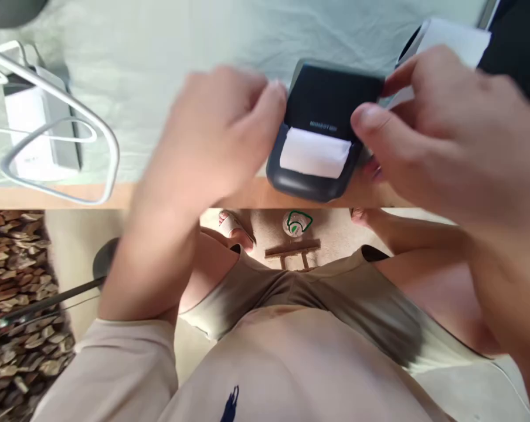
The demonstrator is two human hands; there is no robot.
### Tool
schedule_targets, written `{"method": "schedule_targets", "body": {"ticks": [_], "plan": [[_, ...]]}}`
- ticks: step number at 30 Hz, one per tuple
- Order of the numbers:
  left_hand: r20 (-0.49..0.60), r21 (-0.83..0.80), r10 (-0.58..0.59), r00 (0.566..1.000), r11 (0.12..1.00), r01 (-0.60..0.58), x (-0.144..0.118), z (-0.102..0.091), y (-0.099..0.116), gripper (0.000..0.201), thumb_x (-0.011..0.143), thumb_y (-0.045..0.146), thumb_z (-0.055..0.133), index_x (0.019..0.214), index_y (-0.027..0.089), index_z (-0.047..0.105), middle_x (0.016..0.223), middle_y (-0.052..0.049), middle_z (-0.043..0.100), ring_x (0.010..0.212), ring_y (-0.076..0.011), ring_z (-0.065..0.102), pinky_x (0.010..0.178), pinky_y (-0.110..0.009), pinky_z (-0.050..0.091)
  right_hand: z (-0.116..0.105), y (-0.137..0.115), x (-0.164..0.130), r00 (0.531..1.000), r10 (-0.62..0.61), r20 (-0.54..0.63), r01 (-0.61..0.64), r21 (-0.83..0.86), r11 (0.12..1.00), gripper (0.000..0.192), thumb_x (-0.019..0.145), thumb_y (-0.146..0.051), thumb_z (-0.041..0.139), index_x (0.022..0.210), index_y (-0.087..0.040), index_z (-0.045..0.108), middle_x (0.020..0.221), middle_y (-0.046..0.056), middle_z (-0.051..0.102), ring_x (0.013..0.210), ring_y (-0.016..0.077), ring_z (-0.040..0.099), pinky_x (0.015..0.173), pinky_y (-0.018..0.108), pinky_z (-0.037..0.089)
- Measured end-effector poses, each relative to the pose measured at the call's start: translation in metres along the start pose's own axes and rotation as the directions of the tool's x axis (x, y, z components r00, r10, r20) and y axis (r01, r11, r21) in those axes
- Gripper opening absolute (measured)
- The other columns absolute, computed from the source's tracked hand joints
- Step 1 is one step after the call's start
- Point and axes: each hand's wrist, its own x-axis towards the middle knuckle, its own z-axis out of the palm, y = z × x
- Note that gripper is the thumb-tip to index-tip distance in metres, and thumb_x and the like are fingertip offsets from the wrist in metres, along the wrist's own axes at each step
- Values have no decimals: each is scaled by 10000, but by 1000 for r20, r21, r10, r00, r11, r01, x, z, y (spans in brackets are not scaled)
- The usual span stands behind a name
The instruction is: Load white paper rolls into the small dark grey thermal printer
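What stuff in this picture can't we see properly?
All in the head view:
Lettering on the black label printer: too small and blurred.
What the left hand touches: hidden behind the blurred hand itself.
White paper: partly covered by the right hand.
Dark object at top left: cut off by the picture's edge.

Left grip point(223, 126) and right grip point(441, 132) blurred; right one partly hides white paper point(458, 40). Lettering on black device point(335, 97) smeared. Dark object point(517, 53), upper right, cropped.
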Motion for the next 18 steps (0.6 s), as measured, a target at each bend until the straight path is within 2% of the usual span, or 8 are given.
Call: {"method": "schedule_targets", "body": {"ticks": [2,3,7,9,12,14,16,18], "plan": [[37,-267,146,989,955,-131,-1,10,-1,514,1121,464,396,961,167,784,916,-62,702,1037,-306,776,1129,-562,590,8,11,2,972,-235,0,235,-53,971,402,1002,-539,882,1160,-228,682,808,-32,670,852,51,712,676,169,454],[-27,-366,199,980,910,-195,-3,16,-3,487,1137,493,448,882,212,754,892,-84,694,997,-309,749,1099,-517,595,10,22,3,947,-321,26,321,15,947,474,994,-606,876,1196,-231,667,816,-42,689,718,32,669,602,161,417],[-119,-650,122,985,741,-170,-15,35,-12,232,1120,427,681,1121,238,814,1115,-101,763,1187,-325,713,1190,-447,561,20,56,0,921,-381,-81,387,290,875,820,906,-914,790,1418,-303,596,975,-18,745,710,60,716,539,162,509],[-87,-811,86,992,573,-121,-18,40,-11,262,1104,434,760,1283,246,801,1200,-87,776,1202,-302,713,1135,-413,583,22,55,-3,925,-362,-117,379,370,848,900,853,-933,827,1473,-323,595,1100,11,721,796,71,725,574,180,572],[6,-984,2,1000,179,5,-16,45,-3,284,1124,533,770,1254,281,755,1066,-33,727,1023,-225,718,966,-361,599,23,41,-1,927,-374,-38,343,495,798,843,892,-859,853,1510,-347,593,1190,28,686,855,81,699,642,216,616],[71,-996,-40,997,-65,68,-12,49,6,286,1164,555,698,1259,286,694,1007,-16,697,997,-218,746,961,-374,616,24,35,5,929,-370,1,311,542,781,800,916,-859,824,1474,-328,608,1151,26,688,854,81,678,658,210,597],[126,-974,-70,990,-197,110,-5,51,14,244,1219,477,585,1328,272,661,1076,-32,740,1129,-244,795,1084,-420,640,28,32,11,943,-331,-13,285,540,792,860,871,-901,835,1452,-306,618,1117,24,668,818,73,649,598,185,539],[191,-951,-74,979,-262,165,0,51,19,286,1247,409,494,1385,231,671,1219,-68,796,1372,-280,777,1256,-457,607,33,31,15,952,-303,-44,284,501,818,963,805,-963,842,1456,-287,625,1111,27,646,769,61,619,533,175,497]]}}
